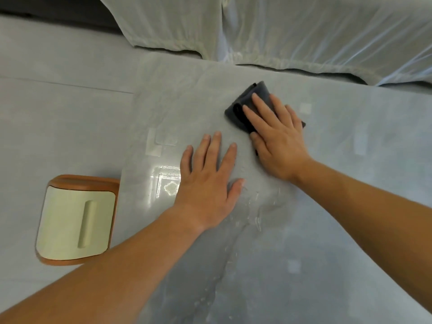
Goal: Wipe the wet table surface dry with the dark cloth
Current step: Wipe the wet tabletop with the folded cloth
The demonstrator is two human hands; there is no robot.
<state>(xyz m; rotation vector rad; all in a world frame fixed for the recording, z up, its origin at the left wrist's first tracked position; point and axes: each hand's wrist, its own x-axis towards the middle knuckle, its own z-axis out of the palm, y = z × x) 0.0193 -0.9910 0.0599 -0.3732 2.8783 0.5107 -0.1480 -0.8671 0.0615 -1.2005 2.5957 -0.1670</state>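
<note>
- Flat and spread, the right hand (278,136) presses down on the cloth (253,101), fingers extended rather than clenched around it.
- Just beside it, the left hand (208,181) lies palm-down on the table (327,230), grasping nothing.
- Water (254,211) glistens near the left thumb.
- Left of that forearm sits a stool (77,220).

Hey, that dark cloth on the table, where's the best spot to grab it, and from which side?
Probably the bunched, folded far-left end of the dark cloth, coming from above and beyond. That end stands raised off the table, while the near part lies pinned flat under the right hand. The left hand rests flat on the table and could pinch it.
</note>
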